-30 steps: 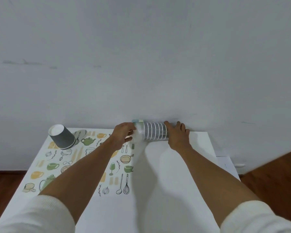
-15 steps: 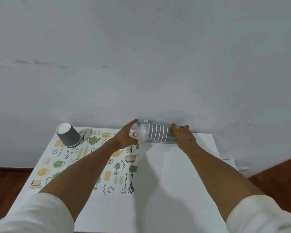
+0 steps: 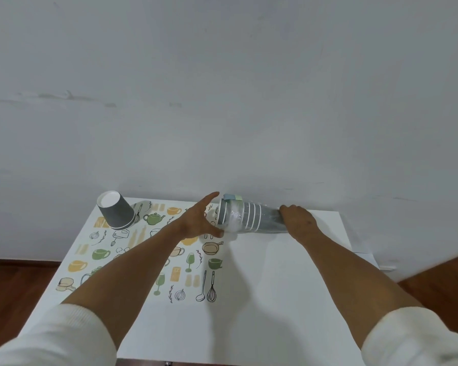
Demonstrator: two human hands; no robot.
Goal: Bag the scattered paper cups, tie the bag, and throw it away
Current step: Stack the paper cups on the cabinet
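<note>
The wall (image 3: 222, 101) closes off the table's (image 3: 288, 273) far edge. A stack of cups (image 3: 251, 217) lies on its side right against it, with the left hand (image 3: 196, 223) at its open end and the right hand (image 3: 299, 220) on its other end, so that strip is taken. An upturned cup (image 3: 116, 210) stands in the far left corner, well apart from the stack. Both forearms slant across the table; between them the white top lies open, as does the printed mat (image 3: 148, 260) left of the left arm.
</note>
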